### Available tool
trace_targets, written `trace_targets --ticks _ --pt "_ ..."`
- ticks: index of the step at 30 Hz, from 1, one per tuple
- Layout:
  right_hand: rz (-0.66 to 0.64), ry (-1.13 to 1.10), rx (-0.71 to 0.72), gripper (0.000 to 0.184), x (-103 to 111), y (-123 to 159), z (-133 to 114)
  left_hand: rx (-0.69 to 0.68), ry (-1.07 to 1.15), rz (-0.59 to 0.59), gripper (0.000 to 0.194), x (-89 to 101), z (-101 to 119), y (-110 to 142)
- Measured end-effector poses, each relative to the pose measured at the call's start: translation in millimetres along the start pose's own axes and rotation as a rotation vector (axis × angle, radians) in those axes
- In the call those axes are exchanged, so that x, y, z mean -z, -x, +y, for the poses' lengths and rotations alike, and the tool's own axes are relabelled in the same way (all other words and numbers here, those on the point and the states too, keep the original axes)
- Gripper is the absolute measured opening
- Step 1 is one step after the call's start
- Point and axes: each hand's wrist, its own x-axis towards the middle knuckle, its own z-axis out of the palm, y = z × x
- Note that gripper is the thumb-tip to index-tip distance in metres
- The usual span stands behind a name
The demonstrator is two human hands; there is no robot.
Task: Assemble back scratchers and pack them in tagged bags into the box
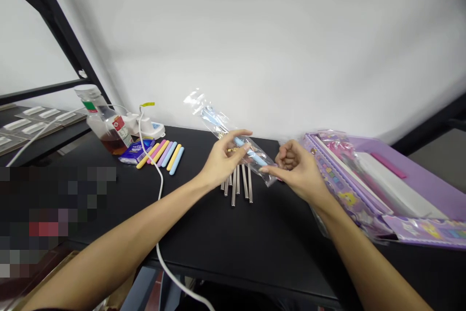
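Note:
A clear plastic bag with a light-blue stick-like item and some gold-coloured bits inside slants above the table. My left hand is closed around the bag's middle, thumb on top. At the bag's lower right end, my right hand pinches the plastic with its thumb, the other fingers curled in. Several thin silver metal rods lie below the bag on the black table, partly hidden by it and my left hand. Several pastel sticks in yellow, pink, lilac and blue lie in a row to the left.
To the left stand a bottle of brown liquid and a purple packet. A power strip sits by the wall. Its white cable runs across the table and over the front edge. A purple box with plastic-wrapped items stands at right.

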Motion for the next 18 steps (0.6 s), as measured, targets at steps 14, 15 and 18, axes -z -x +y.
trace_targets --ticks 14,15,18 --pt "-0.527 -0.087 0.042 0.038 27.0 2.3 -13.9 0.039 0.034 -0.005 0.037 13.7 0.1 -8.0" --pt "-0.584 -0.058 0.058 0.039 30.6 2.7 -16.5 0.060 0.087 0.000 0.037 15.7 1.5 -9.3" --pt "-0.590 0.102 0.130 0.032 29.9 4.3 -19.7 0.117 0.185 0.000 0.041 17.7 4.4 -10.4"
